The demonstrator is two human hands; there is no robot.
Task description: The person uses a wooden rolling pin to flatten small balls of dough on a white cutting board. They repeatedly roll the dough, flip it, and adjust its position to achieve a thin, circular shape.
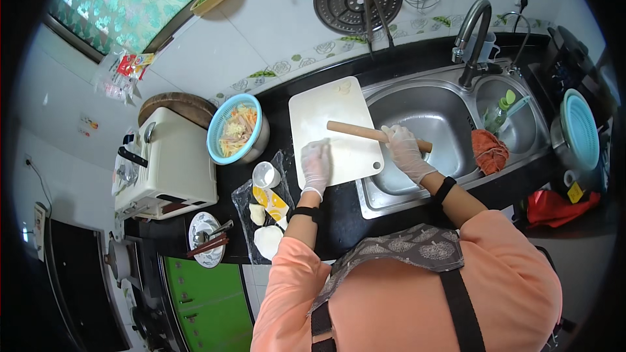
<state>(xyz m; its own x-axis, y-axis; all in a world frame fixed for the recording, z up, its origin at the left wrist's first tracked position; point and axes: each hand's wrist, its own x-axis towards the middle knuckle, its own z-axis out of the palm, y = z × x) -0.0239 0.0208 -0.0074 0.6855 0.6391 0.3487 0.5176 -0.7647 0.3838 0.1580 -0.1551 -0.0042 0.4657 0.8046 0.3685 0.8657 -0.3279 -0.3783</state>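
Note:
My right hand (403,151), in a clear glove, grips a wooden rolling pin (354,130) near one end. The pin slants over the white cutting board (325,102), and its gripped end reaches over the sink. On the board's left part rests my gloved left hand (315,162) with curled fingers. Whether anything is under or inside them is hidden. Left of that hand, a dark plastic sheet (243,200) carries a flattened white dough round (268,241), a smaller dough piece (257,214), a yellow-and-white patterned item (270,202) and a small white cup (266,176).
A blue strainer (211,139) of shredded food sits in a metal bowl beside a cream knife block (178,156). Chopsticks and spoons lie on a plate (211,259). Right stand the steel sink (415,95), faucet (477,34) and an orange cloth (489,151).

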